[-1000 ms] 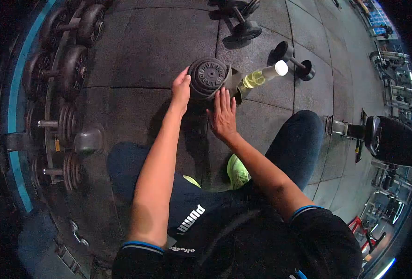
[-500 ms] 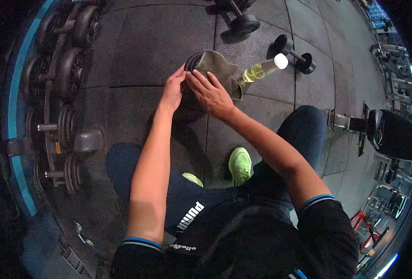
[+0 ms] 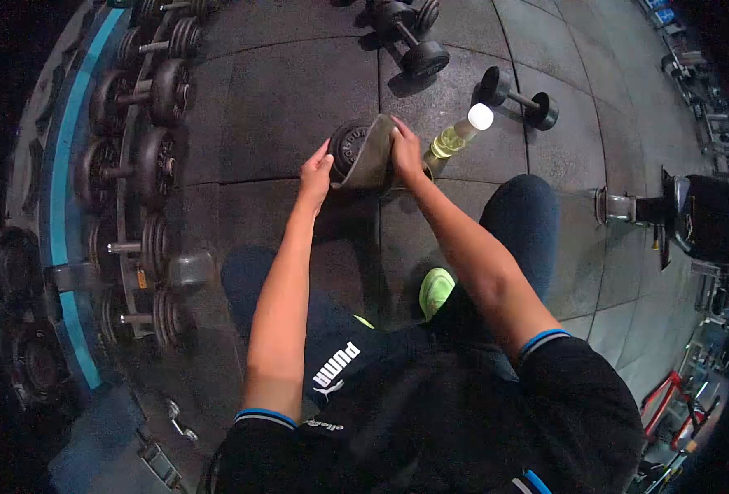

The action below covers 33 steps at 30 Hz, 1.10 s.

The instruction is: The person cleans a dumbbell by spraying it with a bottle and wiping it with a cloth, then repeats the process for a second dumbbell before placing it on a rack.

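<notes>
My left hand grips the near left edge of a round black weight with raised lettering on its face. Whether it is a single plate or one end of a dumbbell cannot be made out. A grey-olive cloth covers the weight's right side. My right hand is closed on the cloth's right edge, thumb and fingers around it. Just right of that hand, a clear bottle with a white cap and yellow-green liquid stands on the floor.
A dumbbell lies on the black mat floor beyond the bottle, and more dumbbells lie at the top. On the left is a rack of dumbbells. A black padded bench stands at the right.
My right hand has moved from lying flat over the cloth to its right edge. The cloth now stands up more, and the weight's lettered face shows. The view has shifted slightly.
</notes>
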Each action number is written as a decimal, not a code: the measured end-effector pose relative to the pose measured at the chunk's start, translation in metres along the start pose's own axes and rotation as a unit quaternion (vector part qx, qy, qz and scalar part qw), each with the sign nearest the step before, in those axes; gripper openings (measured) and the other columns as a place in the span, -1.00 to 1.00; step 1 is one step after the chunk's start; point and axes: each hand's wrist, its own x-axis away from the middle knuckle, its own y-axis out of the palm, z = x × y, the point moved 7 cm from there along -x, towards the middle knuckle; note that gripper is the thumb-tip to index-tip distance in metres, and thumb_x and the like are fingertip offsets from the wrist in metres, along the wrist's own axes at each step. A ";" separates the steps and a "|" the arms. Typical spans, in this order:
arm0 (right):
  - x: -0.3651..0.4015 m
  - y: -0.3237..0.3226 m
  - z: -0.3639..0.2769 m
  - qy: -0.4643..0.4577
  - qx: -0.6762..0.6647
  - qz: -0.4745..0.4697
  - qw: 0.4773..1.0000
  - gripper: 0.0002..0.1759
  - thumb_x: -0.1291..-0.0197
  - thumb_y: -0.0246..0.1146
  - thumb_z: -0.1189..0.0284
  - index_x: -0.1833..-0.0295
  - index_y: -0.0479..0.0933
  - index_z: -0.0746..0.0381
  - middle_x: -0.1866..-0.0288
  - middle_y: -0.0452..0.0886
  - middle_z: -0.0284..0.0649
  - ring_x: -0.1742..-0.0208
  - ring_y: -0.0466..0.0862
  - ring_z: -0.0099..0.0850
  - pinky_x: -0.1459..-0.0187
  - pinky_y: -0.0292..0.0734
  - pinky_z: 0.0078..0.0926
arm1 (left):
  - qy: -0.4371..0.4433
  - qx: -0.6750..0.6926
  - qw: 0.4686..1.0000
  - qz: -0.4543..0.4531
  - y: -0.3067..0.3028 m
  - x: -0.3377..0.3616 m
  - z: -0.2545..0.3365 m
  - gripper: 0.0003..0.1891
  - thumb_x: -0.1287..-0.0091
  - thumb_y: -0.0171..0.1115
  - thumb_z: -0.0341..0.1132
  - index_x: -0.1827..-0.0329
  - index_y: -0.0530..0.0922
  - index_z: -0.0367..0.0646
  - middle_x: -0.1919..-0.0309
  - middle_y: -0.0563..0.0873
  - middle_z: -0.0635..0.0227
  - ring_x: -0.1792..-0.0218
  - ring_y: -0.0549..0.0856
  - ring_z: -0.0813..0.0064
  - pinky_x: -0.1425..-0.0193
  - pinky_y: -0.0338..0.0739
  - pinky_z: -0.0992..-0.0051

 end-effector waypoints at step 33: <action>0.077 -0.130 -0.143 0.109 0.289 0.155 0.938 -0.51 -0.33 0.27 0.09 0.03 0.72 0.35 0.08 0.72 0.25 -0.07 0.72 0.17 -0.09 0.58 -0.03 | 0.166 -0.617 0.763 -0.097 0.087 0.009 0.079 0.28 0.17 0.70 0.18 -0.64 0.11 0.15 -0.62 0.06 0.07 -0.62 0.01 -0.18 -0.50 0.12 -0.41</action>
